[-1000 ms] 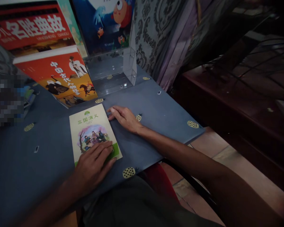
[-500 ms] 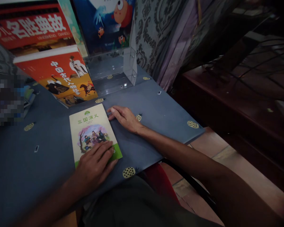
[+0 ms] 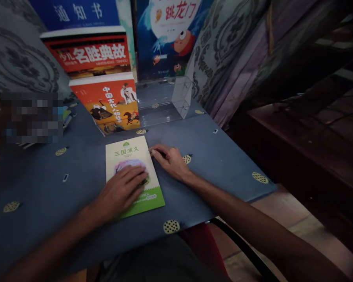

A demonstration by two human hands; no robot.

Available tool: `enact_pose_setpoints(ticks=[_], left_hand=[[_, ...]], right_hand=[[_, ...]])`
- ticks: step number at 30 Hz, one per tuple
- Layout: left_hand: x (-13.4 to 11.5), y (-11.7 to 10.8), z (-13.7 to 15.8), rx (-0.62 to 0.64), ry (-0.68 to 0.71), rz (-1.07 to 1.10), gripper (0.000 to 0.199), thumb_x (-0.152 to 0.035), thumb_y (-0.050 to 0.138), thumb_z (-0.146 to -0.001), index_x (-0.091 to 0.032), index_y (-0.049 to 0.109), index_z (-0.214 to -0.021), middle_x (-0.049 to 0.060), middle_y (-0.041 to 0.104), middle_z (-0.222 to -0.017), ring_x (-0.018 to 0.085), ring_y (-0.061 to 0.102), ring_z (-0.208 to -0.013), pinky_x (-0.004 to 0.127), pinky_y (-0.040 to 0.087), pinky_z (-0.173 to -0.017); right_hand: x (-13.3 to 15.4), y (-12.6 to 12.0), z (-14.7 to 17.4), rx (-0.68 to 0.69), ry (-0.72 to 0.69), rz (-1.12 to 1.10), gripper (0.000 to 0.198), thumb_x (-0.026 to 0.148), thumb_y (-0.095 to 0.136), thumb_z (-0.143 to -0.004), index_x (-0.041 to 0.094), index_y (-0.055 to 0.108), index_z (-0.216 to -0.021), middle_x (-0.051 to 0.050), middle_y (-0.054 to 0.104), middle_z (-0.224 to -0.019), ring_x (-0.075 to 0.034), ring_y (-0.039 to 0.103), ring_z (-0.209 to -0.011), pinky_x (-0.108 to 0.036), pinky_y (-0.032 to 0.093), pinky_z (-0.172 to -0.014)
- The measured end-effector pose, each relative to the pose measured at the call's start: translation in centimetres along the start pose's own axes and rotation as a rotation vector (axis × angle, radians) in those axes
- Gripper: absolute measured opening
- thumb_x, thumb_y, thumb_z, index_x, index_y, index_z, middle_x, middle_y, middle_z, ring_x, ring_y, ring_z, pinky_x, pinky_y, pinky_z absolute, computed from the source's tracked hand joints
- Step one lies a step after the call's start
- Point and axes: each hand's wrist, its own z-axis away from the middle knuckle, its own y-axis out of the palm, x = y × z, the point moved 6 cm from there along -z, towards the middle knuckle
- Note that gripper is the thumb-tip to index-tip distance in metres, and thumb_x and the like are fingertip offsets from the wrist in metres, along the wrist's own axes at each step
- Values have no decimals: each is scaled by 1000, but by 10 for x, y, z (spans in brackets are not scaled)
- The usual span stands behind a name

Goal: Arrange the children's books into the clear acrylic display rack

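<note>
A pale cream book [image 3: 131, 152] with a green lower band and a round picture lies closed on the table, cover up. Across the lower left of its cover rests my left hand [image 3: 122, 192], fingers stretched out flat and partly covering the picture. Beside the book's upper right edge is my right hand [image 3: 171, 161], its fingers loosely bent and thumb a little apart from them. The fingertips reach the edge of the book; whether they press on it I cannot tell.
Behind the book, a clear acrylic stand [image 3: 182, 96] holds upright books, among them an orange one [image 3: 111, 103], a red one [image 3: 97, 55] and a dark blue one [image 3: 167, 51]. A blurred-out pile [image 3: 35, 117] is at left. The blue tablecloth [image 3: 206, 184] bears pineapple prints; patterned curtains hang behind.
My left hand has moved up the cover, uncovering more of the green band. The right hand stays at the book's right edge. The view has shifted, showing more of the standing books.
</note>
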Motion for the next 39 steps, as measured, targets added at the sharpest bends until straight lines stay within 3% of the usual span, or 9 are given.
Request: enact_pose_setpoints(ticks=[5,10,15,18,21,25,29,32,39], left_hand=[[70,-2,0,-6,-225,-42,40,-34,41,-105,-19,60,-137,12,61,-145,28,53,-138,57,41,-115],[109,-6,10,-114,-438,-71,45,-33,37,-103,-15,62,-136,15,60,-146,30,51,-139,55,40,-115],[111,-2,14,-136,-468,-91,44,-29,38,-102,-15,63,-135,14,61,-144,28,52,-137,52,39,-116],[110,-1,14,-127,-465,-106,43,-29,40,-102,-15,62,-136,14,60,-145,28,52,-137,51,39,-116],[109,-1,14,-122,-463,-112,43,-28,40,-102,-14,62,-136,15,59,-146,28,51,-139,49,39,-116],[108,-2,17,-130,-503,-116,44,-28,39,-102,-13,61,-137,18,57,-148,30,51,-139,51,39,-116],[104,-3,23,-116,-629,-179,46,-31,40,-101,-10,55,-140,22,55,-147,34,49,-139,55,40,-113],[94,-5,27,-91,-676,-181,49,-30,41,-100,-8,50,-142,25,56,-146,37,46,-141,58,38,-113],[92,-12,32,-256,-656,216,56,-35,50,-93,-14,44,-145,19,60,-142,33,56,-133,54,46,-110]], right_hand=[[-1,3,2,-8,-38,118,27,30,49,-100,19,74,-102,-7,77,-94,-21,69,-88,-34,52,-82],[15,14,5,6,-214,366,26,24,49,-98,17,72,-106,-15,70,-126,-31,59,-123,-51,46,-103],[44,59,2,341,-414,456,30,27,49,-101,19,67,-124,-12,64,-139,-27,50,-138,-52,33,-118],[47,76,-7,422,-416,475,35,29,49,-102,21,61,-134,-12,59,-146,-25,46,-143,-53,29,-121],[34,76,-22,354,-339,512,40,32,45,-104,19,57,-140,-14,53,-152,-27,41,-147,-57,26,-122],[11,60,-28,225,-188,571,49,38,43,-103,14,51,-145,-19,42,-159,-33,33,-151,-59,31,-119],[4,50,-6,185,-127,601,53,40,42,-103,10,48,-146,-24,38,-160,-39,36,-148,-61,33,-119],[8,50,18,153,-144,567,53,41,38,-104,15,46,-150,-21,38,-160,-38,37,-148,-60,36,-118],[11,58,38,133,-118,496,54,41,39,-104,14,45,-151,-23,33,-163,-36,30,-153,-59,35,-120]])
